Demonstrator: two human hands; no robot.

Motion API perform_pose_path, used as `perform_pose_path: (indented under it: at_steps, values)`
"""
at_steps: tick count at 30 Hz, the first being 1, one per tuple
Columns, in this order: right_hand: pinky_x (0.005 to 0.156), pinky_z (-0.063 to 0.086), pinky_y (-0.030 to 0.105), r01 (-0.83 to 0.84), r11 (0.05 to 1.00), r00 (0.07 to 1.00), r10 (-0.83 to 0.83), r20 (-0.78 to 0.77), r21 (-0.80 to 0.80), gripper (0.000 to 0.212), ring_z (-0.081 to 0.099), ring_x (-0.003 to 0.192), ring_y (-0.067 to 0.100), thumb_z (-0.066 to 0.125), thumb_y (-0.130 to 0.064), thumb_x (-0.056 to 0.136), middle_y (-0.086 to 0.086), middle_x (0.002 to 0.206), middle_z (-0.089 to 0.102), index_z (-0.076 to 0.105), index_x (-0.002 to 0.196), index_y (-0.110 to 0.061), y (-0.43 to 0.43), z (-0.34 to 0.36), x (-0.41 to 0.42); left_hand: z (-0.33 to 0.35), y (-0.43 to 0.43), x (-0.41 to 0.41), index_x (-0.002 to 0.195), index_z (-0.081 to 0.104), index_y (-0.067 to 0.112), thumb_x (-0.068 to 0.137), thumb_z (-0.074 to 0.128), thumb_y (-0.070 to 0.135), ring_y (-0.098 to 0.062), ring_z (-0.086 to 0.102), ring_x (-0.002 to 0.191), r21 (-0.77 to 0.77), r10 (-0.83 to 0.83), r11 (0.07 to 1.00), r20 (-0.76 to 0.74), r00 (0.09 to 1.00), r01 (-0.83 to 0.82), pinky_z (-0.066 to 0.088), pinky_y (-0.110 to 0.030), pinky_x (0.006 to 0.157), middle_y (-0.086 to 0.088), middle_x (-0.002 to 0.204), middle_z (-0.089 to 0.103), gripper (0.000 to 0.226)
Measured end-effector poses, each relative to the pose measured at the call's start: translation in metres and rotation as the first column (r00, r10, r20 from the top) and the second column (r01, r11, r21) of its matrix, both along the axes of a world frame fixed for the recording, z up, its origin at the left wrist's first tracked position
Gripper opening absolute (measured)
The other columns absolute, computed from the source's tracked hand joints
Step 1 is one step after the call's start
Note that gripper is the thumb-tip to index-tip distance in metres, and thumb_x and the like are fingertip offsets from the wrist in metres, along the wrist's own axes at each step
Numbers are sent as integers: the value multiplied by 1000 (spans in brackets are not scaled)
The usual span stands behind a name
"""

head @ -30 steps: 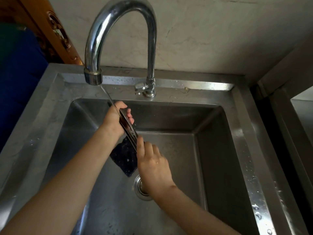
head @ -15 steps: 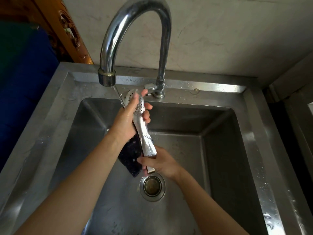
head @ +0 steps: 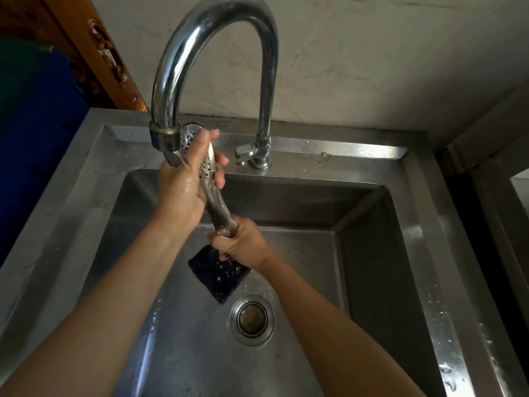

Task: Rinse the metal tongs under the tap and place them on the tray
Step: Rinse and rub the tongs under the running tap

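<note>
— Well, clamped at both ends: curled round the perforated spoon-shaped head with the left grip (head: pixel 183 181), closed on the handle end with the right grip (head: pixel 239 243).

— Holding what, exactly?

— Holding the shiny metal tongs (head: pixel 219 209), tilted, head up against the outlet of the curved chrome tap (head: pixel 169 67), handle end down over the basin. Seems to pinch a dark speckled scouring pad (head: pixel 219 275) under the right grip as well; hard to tell how firmly.

— Running water?

— Looks so: glistening at the outlet and over the left grip, though too thin to be sure of the stream.

— Then rinsing, not finished?

— Judged mid-rinse. Wetting only the head, as far as visible; arms and handle end probably not yet passed under the outlet.

— And further out?

— Stainless steel sink (head: pixel 315 149) all round, round drain (head: pixel 252 319) below the pad, small tap lever (head: pixel 243 152) at the back rim. No tray anywhere in view.

— So, left to do?

— Finishing the rinse, shedding the pad, carrying the tongs off to a tray somewhere out of sight.
</note>
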State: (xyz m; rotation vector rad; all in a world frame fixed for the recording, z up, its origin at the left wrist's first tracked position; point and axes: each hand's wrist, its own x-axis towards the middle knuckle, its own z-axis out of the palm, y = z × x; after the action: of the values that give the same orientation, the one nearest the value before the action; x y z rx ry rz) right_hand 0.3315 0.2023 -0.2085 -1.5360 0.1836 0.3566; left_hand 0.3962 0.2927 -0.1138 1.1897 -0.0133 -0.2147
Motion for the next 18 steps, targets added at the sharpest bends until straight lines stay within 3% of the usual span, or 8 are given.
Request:
perform_pose_path:
  at_steps: [4,8,11,14,17,18]
  values:
    - [57,52,25,-62,998,998,62,-9,-20,26,56,50,9,64,-4,83,2,62,54,50,66,-18,4,-2,7,1,7,-2,92,70,21,77,66,43,-12,52,55,-12,-42,999,37,998,42,45,-23,53,0,69,64,27]
    - [53,52,20,-128,991,989,124,-86,-46,26,54,45,4,62,-3,83,2,60,53,49,65,-16,-1,-7,-6,-20,17,-8,96,69,23,85,57,41,-11,56,59,-47,-88,995,-6,996,88,50,-24,58,0,74,64,25]
    - [46,50,22,-191,967,974,165,-156,-169,23,52,40,7,62,-7,82,1,57,54,51,68,-21,-12,-7,-22,-45,22,-10,94,69,25,84,56,44,-8,58,60,-123,-58,992,-174,983,36,52,-23,60,5,74,65,26]
    - [44,50,24,-333,900,932,268,-245,-282,14,54,41,13,65,-16,81,5,59,59,54,73,-19,-31,4,-30,-77,25,-16,85,68,20,83,59,42,-7,60,62,-262,6,957,-402,916,-122,53,-22,61,4,75,64,24]
    - [45,52,23,-498,824,847,394,-357,-271,19,58,43,13,67,-29,84,7,65,64,57,89,-14,-47,29,-20,-103,20,-17,90,58,11,84,60,42,-9,58,60,-304,71,896,-623,779,-325,53,-23,60,0,75,59,32]
    - [46,53,22,-517,812,833,405,-376,-271,23,59,42,12,65,-30,85,7,68,65,58,95,-11,-48,39,-13,-109,18,-15,91,55,10,85,59,44,-10,58,60,-253,114,889,-684,720,-382,53,-25,62,-1,73,59,35]
